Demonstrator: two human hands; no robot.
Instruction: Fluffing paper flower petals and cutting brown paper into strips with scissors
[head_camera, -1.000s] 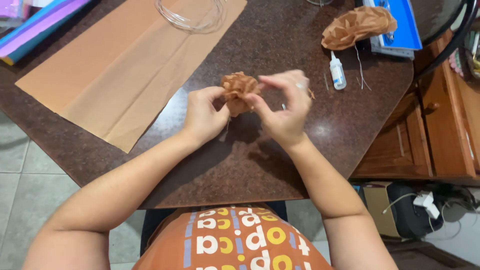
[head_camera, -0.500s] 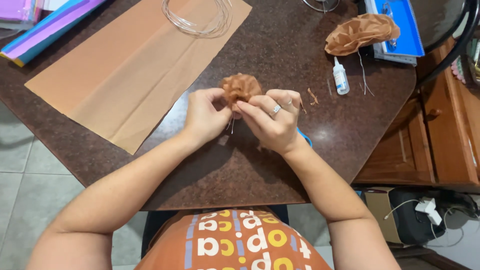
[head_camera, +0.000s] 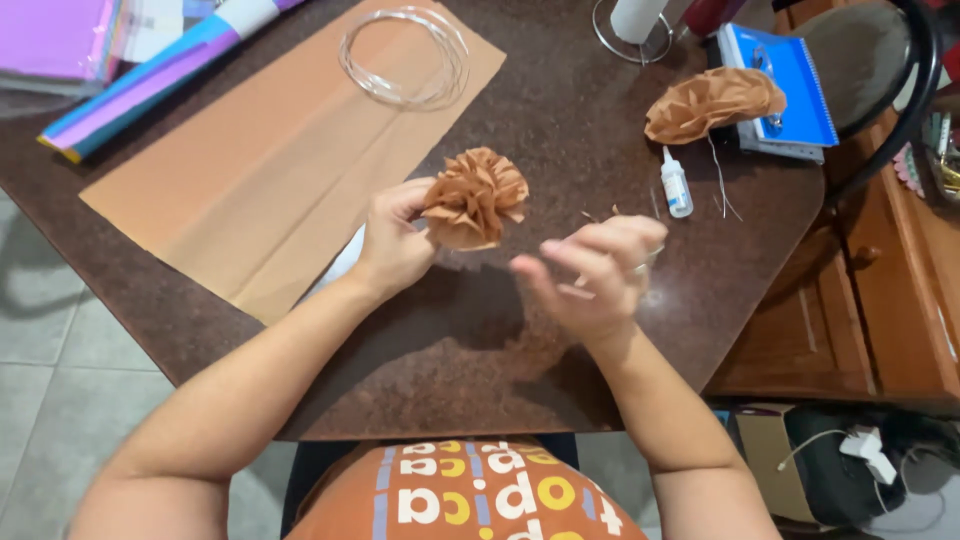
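A: Quick pass, near first. What's hidden?

B: The right hand is blurred; fingers curled loosely, thumb apart from them, nothing clearly between them. Can't tell if it holds anything thin. There's a ring on one finger.

A: Left hand?

B: Fingers pinched together on the base of the brown paper flower, held just above the table. The pinch point itself is hidden behind the petals.

A: Flower touching the right hand?

B: No, apart; the right hand sits just beside and below it.

A: Counts?

B: Two paper flowers: the held one, and a second flower lying farther right, against a blue notebook, a thin wire trailing from it. One small glue bottle between them. One brown paper sheet on the left, one wire coil on its far end.

A: Cut off?

B: A roll of coloured paper at the far left corner runs out of view. A white thing in a wire stand is cropped at the top edge, can't tell what. Tiny scraps near the glue, too small to count.
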